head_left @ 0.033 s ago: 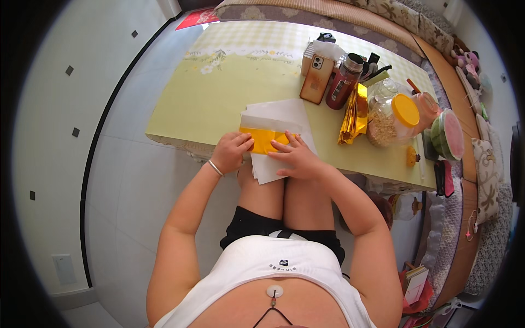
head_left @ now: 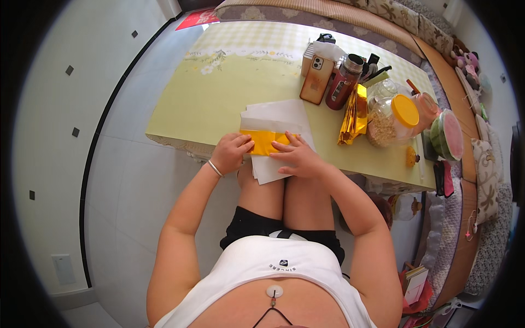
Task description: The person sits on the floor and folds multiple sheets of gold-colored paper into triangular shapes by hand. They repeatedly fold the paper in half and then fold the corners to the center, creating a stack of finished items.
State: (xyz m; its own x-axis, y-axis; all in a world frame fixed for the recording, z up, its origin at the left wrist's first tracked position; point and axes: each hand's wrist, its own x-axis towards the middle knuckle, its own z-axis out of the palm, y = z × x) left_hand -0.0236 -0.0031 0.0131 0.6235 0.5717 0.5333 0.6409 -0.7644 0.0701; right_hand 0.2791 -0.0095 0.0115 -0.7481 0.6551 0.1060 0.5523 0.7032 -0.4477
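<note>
A strip of gold foil paper [head_left: 263,143] lies across a stack of white paper sheets [head_left: 284,112] at the table's near edge. My left hand [head_left: 229,152] has its fingers together, closed on the strip's left end. Over the right part of the strip, my right hand [head_left: 298,156] lies with its fingers spread and their tips pressing on the foil. The white sheets stick out beyond the table edge above my knees. To the right stands a bundle of folded gold foil [head_left: 355,113], apart from both hands.
Right of the papers stand a phone [head_left: 317,79] propped upright, a dark red thermos [head_left: 343,85], a jar with a yellow lid [head_left: 405,111] and a cut watermelon [head_left: 445,135]. A small orange object [head_left: 411,156] lies near the front edge of the yellow-green table [head_left: 191,104].
My right fingers have shifted very slightly on the foil strip. Otherwise nothing differs visibly.
</note>
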